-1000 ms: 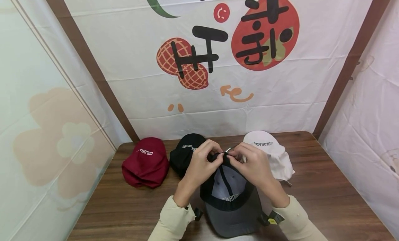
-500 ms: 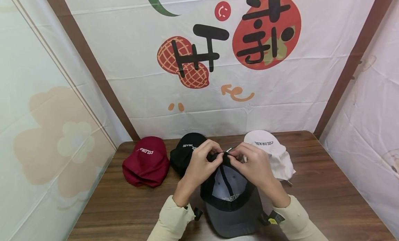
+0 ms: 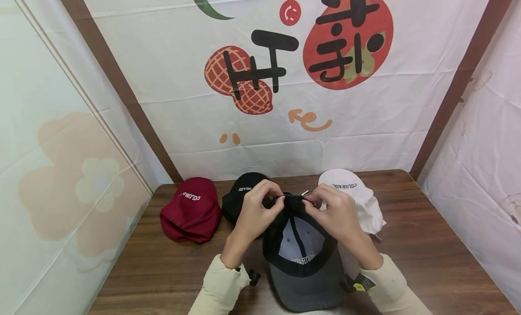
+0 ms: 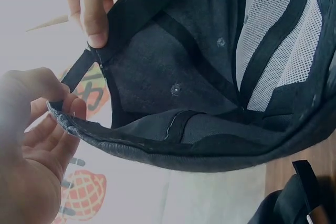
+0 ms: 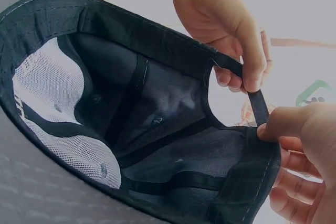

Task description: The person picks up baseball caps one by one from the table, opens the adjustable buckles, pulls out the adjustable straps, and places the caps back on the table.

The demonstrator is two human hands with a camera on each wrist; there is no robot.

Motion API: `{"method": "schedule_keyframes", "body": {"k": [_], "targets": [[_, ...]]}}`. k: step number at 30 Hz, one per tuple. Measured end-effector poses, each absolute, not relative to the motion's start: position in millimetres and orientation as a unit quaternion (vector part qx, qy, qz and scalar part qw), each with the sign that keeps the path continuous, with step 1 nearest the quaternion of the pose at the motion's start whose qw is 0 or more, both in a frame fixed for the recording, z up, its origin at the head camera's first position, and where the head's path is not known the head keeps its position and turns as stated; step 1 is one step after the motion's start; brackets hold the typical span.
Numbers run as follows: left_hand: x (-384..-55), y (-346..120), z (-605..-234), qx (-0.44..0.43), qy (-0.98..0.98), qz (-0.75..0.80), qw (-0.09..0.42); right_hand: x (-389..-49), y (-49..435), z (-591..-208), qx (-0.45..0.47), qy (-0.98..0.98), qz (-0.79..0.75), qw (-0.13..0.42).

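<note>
A dark grey baseball cap (image 3: 305, 288) is held upside with its inside facing me and its brim toward the table's front edge. My left hand (image 3: 256, 211) pinches one side of the back opening between thumb and fingers. On the other side, my right hand (image 3: 335, 213) pinches the opposite back edge. A narrow black strap (image 5: 258, 107) runs between the two hands across the opening, also visible as a strap (image 4: 80, 71) in the left wrist view. White mesh lining (image 5: 79, 156) shows inside the front of the crown. A small light metal-looking piece (image 3: 304, 193) sticks out by the right fingers.
Along the back of the wooden table (image 3: 427, 242) lie a dark red cap (image 3: 191, 213), a black cap (image 3: 238, 199) partly behind my left hand, and a white cap (image 3: 352, 199) partly behind my right hand. A printed white cloth (image 3: 358, 147) hangs behind them.
My hands have drawn apart from fingertips nearly touching to a gap of strap between them. The cap's back opening is spread wider. The other caps have stayed put.
</note>
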State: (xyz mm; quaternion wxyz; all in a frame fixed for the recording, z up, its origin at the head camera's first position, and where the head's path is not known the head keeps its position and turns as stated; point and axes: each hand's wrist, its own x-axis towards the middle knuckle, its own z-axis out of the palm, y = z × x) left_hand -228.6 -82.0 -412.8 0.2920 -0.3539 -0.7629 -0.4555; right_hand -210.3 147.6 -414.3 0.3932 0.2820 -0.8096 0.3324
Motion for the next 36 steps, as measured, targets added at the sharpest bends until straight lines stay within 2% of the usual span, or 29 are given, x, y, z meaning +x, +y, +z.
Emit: {"method": "schedule_keyframes", "body": {"k": [16,36], "targets": [[-227,-71,-414,-0.378,-0.781,-0.442,0.226,-211,148,-414,0.29,-0.805,0.332,0.396],[-224,-60,-415,-0.379,-0.776,-0.436,0.253,-208,142,-410,0.289,-0.818,0.31,0.388]]}}
